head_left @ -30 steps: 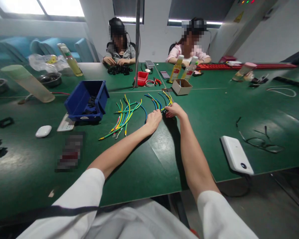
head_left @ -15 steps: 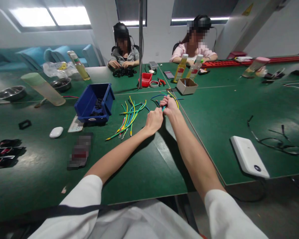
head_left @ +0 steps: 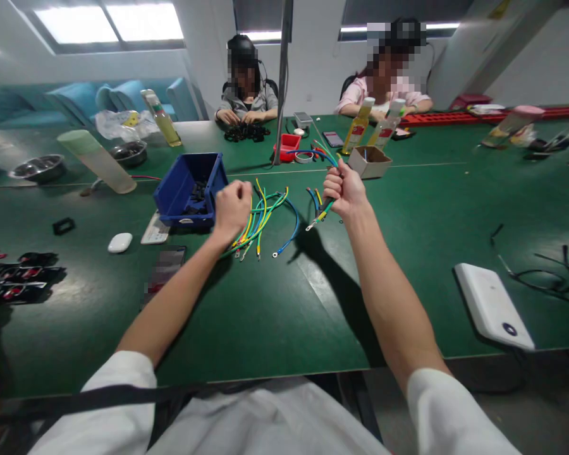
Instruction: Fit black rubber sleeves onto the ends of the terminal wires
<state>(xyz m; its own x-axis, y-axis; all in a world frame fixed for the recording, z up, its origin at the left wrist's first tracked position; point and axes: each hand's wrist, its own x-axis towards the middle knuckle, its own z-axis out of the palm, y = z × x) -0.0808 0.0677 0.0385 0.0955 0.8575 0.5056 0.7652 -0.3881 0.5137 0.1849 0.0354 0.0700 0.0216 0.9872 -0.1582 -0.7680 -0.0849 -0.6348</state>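
Note:
My right hand (head_left: 345,189) is raised above the green table (head_left: 265,316) and is closed around a small bundle of coloured wires (head_left: 320,212); their ends stick out above and below the fist. My left hand (head_left: 232,205) is curled into a loose fist over the left pile of yellow, green and blue wires (head_left: 260,221) that lies on the table. Whether it grips a wire there is unclear. Just left of that hand a blue plastic bin (head_left: 189,189) stands tilted, with dark parts inside.
A white power bank (head_left: 493,306) and glasses (head_left: 545,278) lie at the right. A white case (head_left: 120,242), a phone (head_left: 164,268) and black parts (head_left: 14,278) are at the left. A cardboard box (head_left: 370,161), bottles (head_left: 358,129) and two seated people are at the far side.
My right hand has lifted the bundle of wires off the table. My left hand has let go of it and moved left, over the other pile of wires.

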